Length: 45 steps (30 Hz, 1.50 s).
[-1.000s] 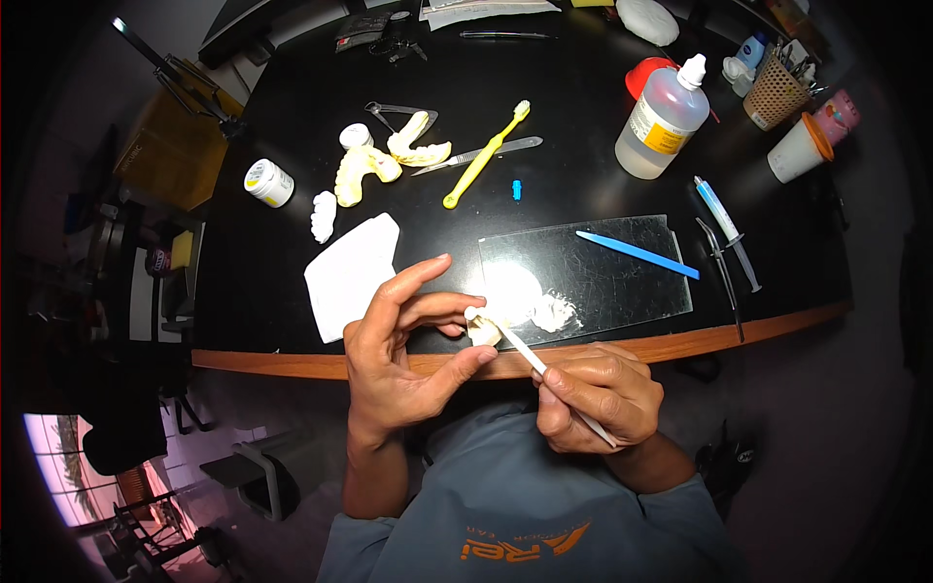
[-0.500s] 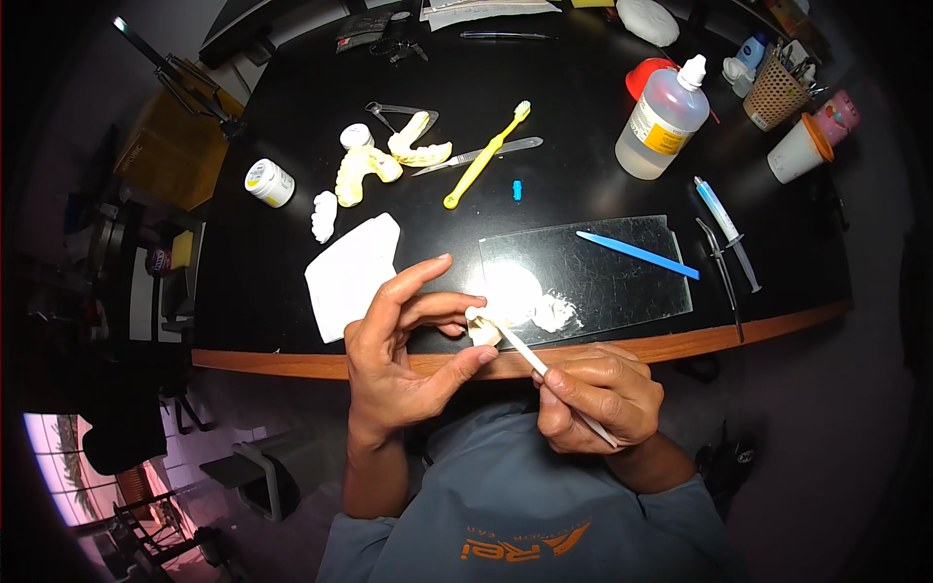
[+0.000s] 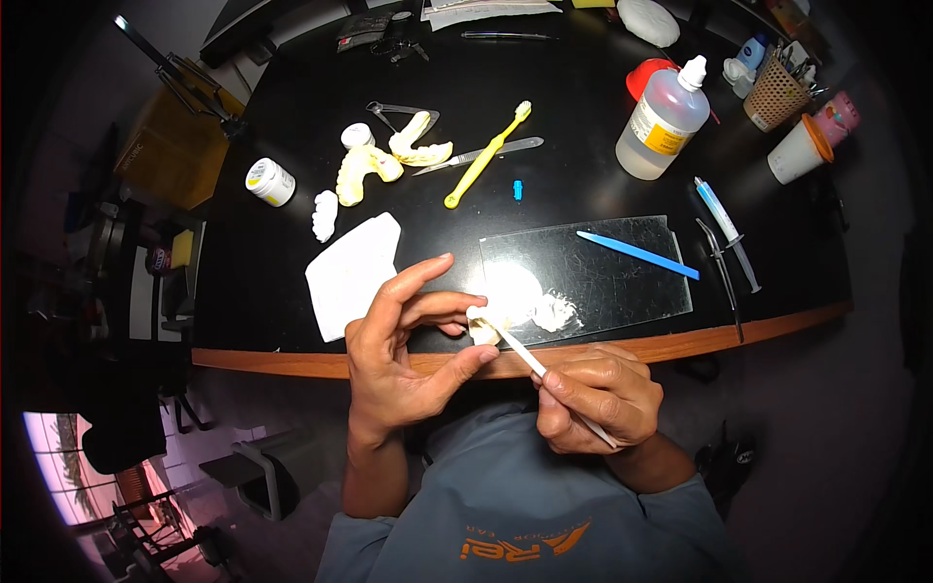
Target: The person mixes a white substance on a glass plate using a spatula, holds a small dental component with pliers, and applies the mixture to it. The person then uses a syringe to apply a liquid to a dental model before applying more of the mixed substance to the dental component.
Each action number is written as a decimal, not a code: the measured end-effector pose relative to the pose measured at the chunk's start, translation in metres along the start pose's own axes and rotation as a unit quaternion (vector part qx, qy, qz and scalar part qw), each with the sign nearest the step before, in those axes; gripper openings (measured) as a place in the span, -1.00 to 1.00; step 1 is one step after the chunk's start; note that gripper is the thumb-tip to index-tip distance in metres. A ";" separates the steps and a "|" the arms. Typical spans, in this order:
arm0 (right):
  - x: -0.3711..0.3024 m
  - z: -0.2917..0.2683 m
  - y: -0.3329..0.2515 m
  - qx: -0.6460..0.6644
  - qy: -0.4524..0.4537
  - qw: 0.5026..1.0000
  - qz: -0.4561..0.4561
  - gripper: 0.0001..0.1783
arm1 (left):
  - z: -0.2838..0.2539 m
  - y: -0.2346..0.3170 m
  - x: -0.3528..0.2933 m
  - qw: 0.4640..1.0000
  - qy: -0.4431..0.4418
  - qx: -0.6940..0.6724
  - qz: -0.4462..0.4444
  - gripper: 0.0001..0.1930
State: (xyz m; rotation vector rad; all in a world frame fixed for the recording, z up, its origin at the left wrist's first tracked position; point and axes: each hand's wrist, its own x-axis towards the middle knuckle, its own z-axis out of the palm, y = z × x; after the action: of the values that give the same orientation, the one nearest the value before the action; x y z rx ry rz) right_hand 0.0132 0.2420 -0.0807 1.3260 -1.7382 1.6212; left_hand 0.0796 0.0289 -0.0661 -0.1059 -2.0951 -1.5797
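Between thumb and fingertips, my left hand [image 3: 398,345] pinches a small cream-white dental piece [image 3: 483,332] just above the table's front edge. My right hand [image 3: 603,398] grips a thin white spatula [image 3: 525,356] like a pen, its tip touching the dental piece. Beyond them lies a glass slab [image 3: 603,291] with a dab of white paste or powder [image 3: 556,311] on it and a bright light reflection beside that. A blue plastic spatula [image 3: 637,255] rests across the slab's right part. To the left is a folded white paper [image 3: 355,272].
Yellowish dental casts [image 3: 364,173], a scalpel [image 3: 486,155] and a yellow toothbrush [image 3: 486,160] lie farther back. A white jar [image 3: 269,183] stands left, and a clear liquid bottle [image 3: 661,121] back right. A syringe [image 3: 726,233] and metal tweezers [image 3: 719,277] lie at the right.
Both hands stay almost where they were. The dental piece looks slightly turned against the spatula tip.
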 end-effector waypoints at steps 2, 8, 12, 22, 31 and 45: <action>0.000 0.000 0.000 0.007 0.000 1.000 -0.002 -0.69 | 0.000 0.000 0.000 1.000 0.000 0.000 0.000 -0.18; -0.001 0.000 0.000 0.005 0.004 1.000 0.001 -0.69 | 0.000 -0.001 0.000 1.000 0.000 -0.003 0.000 -0.17; 0.000 -0.004 -0.002 0.009 0.011 1.000 0.006 -0.70 | 0.000 -0.001 0.001 1.000 0.002 0.000 0.006 -0.17; -0.002 -0.025 0.003 -0.117 -0.009 0.993 0.012 -0.69 | 0.000 -0.001 -0.001 1.000 0.008 0.013 0.007 -0.16; 0.002 -0.022 0.000 -0.059 0.029 0.998 0.024 -0.73 | 0.000 -0.001 0.001 1.000 -0.003 0.014 0.020 -0.15; 0.000 -0.001 -0.002 0.009 0.009 1.000 -0.012 -0.62 | -0.002 0.000 -0.001 1.000 -0.021 -0.015 -0.006 -0.11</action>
State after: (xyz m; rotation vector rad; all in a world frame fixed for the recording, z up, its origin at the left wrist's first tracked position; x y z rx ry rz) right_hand 0.0142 0.2432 -0.0797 1.3313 -1.6929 1.6350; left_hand 0.0809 0.0276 -0.0665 -0.1370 -2.1077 -1.6289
